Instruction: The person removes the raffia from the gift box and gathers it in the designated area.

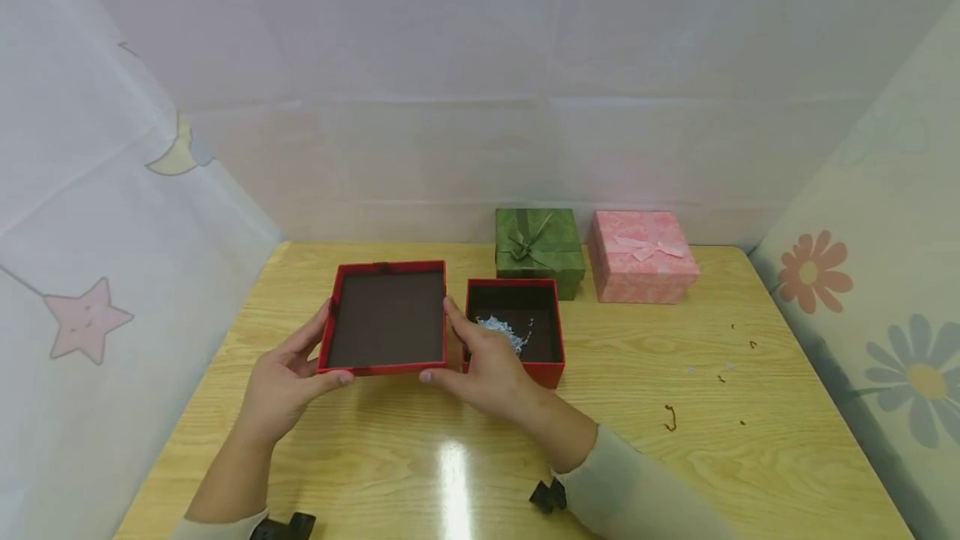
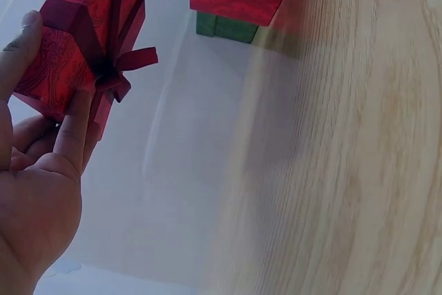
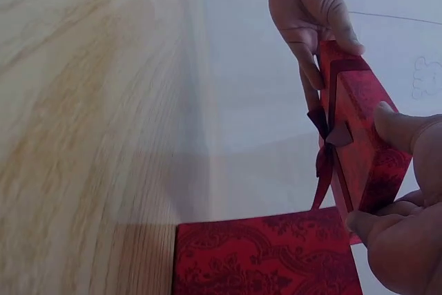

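A red box lid is held up above the table, its dark inside facing the head camera. My left hand grips its left edge, thumb along the near rim. The right hand pinches the right edge. In the left wrist view a dark red ribbon bow shows on the lid's outer face, with left-hand fingers touching that face. Just right of the lid stands the open red box base, partly behind my right hand. Pale blue paper shreds lie inside it.
Behind the red base stand a green gift box and a pink gift box, both lidded and bowed. Small brown scraps and pale bits lie on the right of the wooden table. White curtains enclose the back and sides.
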The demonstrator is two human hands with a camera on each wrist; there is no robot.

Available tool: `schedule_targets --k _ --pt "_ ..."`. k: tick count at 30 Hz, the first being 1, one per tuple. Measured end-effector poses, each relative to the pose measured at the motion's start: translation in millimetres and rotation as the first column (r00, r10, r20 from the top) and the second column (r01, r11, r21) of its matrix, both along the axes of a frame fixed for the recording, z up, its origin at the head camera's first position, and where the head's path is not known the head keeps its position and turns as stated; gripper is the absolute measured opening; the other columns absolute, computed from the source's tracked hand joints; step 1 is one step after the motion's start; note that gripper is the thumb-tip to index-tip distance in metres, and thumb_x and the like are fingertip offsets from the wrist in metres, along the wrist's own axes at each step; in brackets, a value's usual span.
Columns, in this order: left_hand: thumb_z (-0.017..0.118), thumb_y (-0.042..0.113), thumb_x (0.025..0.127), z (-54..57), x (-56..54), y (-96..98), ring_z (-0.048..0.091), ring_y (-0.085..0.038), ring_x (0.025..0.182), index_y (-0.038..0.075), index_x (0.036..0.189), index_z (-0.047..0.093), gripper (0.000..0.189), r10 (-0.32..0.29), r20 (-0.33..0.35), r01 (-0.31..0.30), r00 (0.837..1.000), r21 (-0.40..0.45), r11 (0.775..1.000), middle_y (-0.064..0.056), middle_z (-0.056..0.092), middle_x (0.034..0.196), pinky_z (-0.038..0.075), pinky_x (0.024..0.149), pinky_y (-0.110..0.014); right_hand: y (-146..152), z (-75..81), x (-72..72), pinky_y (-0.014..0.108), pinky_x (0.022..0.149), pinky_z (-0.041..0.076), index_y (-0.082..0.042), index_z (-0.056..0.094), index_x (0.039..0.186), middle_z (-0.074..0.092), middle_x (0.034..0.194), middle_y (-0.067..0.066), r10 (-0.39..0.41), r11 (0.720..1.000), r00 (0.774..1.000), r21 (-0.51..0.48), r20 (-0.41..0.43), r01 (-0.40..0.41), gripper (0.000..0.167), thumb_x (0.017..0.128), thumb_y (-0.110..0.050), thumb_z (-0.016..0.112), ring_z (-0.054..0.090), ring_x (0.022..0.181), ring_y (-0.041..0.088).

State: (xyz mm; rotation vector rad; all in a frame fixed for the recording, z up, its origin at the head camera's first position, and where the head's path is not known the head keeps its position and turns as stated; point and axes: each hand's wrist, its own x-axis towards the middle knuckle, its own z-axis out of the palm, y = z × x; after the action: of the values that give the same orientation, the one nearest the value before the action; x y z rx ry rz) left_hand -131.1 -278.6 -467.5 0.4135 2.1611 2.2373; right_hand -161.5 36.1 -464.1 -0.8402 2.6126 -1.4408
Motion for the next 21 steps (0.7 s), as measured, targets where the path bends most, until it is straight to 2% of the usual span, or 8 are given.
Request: schedule_targets --k 1,3,7,12,13,16,19,21 --pt "0.073 -0.022 0.084 -0.5 0.1 -1.7 0.058 -0.017 0.134 0.008 0.163 0.03 0.094 0.006 0.004 -0.006 1.0 -0.001 1.0 -0.012 0.023 0.171 0.058 0.092 -0.04 -2.4 0.7 0.4 0.032 0.075 0.057 -0.021 0.021 0.167 0.068 0.112 0.003 -0.004 1.0 1.0 -0.002 0.007 0.004 0.104 0.088 -0.049 0.082 0.043 0.05 0.011" --pt "0.073 -0.022 0.084 -1.5 -0.1 -5.1 0.058 -0.017 0.134 0.006 0.163 0.031 0.094 0.017 0.007 -0.017 1.0 -0.002 1.0 -0.013 0.025 0.17 0.057 0.092 -0.039 -7.3 1.7 1.1 0.031 0.076 0.057 -0.022 0.021 0.167 0.067 0.128 0.002 -0.017 1.0 1.0 -0.002 0.024 0.018 0.104 0.088 -0.048 0.083 0.055 0.058 0.009" --pt "0.074 -0.022 0.083 -3.9 -0.3 -11.6 0.058 -0.016 0.133 0.003 0.162 0.032 0.093 0.042 0.008 -0.042 0.999 -0.001 0.999 -0.016 0.027 0.169 0.058 0.091 -0.037 -17.9 2.3 1.3 0.029 0.106 0.051 -0.022 0.022 0.166 0.032 0.164 -0.004 -0.033 0.999 0.998 -0.012 0.054 0.034 0.102 0.088 -0.044 0.084 0.067 0.105 0.01" --pt "0.074 -0.021 0.084 -7.9 0.8 -18.2 0.06 -0.017 0.131 0.001 0.161 0.033 0.09 0.061 0.009 -0.061 0.998 -0.013 0.998 -0.017 0.028 0.168 0.058 0.09 -0.036 -30.5 0.3 2.2 0.02 0.061 0.051 -0.022 0.022 0.167 0.034 0.163 0.0 -0.045 0.998 0.995 -0.039 0.09 0.049 0.099 0.09 -0.036 0.084 0.037 0.043 0.001" --pt "0.074 -0.02 0.084 -8.5 0.9 -19.3 0.059 -0.016 0.132 0.001 0.161 0.033 0.09 0.066 0.009 -0.066 0.998 -0.02 0.998 -0.017 0.028 0.168 0.058 0.09 -0.035 -32.9 -0.1 2.4 0.022 0.052 0.045 -0.021 0.022 0.167 0.035 0.163 0.002 -0.047 0.998 0.995 -0.041 0.092 0.051 0.099 0.09 -0.034 0.084 0.024 0.038 0.004" --pt "0.075 -0.019 0.084 -10.0 0.4 -22.7 0.058 -0.015 0.132 0.0 0.16 0.035 0.088 0.085 0.007 -0.085 0.996 -0.037 0.996 -0.018 0.029 0.167 0.058 0.09 -0.034 -40.0 -1.8 2.3 0.021 0.053 0.047 -0.02 0.022 0.166 0.035 0.163 0.004 -0.059 0.997 0.995 -0.035 0.082 0.062 0.098 0.091 -0.032 0.083 0.035 0.038 0.003" --pt "0.076 -0.017 0.084 -11.2 -1.0 -25.8 0.057 -0.012 0.134 0.001 0.16 0.036 0.088 0.107 0.018 -0.106 0.994 -0.054 0.993 -0.018 0.029 0.167 0.058 0.091 -0.032 -47.0 -3.9 1.2 0.021 0.075 0.058 -0.017 0.025 0.166 0.035 0.162 0.004 -0.078 0.997 0.995 -0.017 0.06 0.079 0.095 0.092 -0.031 0.083 0.071 0.072 0.008" --pt "0.077 -0.015 0.085 -11.7 -2.2 -27.8 0.056 -0.011 0.134 0.003 0.16 0.037 0.087 0.121 0.036 -0.119 0.992 -0.072 0.99 -0.018 0.03 0.167 0.058 0.092 -0.031 -51.2 -5.8 0.0 0.025 0.092 0.058 -0.015 0.027 0.165 0.037 0.161 0.005 -0.094 0.996 0.994 -0.002 0.05 0.094 0.093 0.092 -0.03 0.082 0.071 0.11 0.017"
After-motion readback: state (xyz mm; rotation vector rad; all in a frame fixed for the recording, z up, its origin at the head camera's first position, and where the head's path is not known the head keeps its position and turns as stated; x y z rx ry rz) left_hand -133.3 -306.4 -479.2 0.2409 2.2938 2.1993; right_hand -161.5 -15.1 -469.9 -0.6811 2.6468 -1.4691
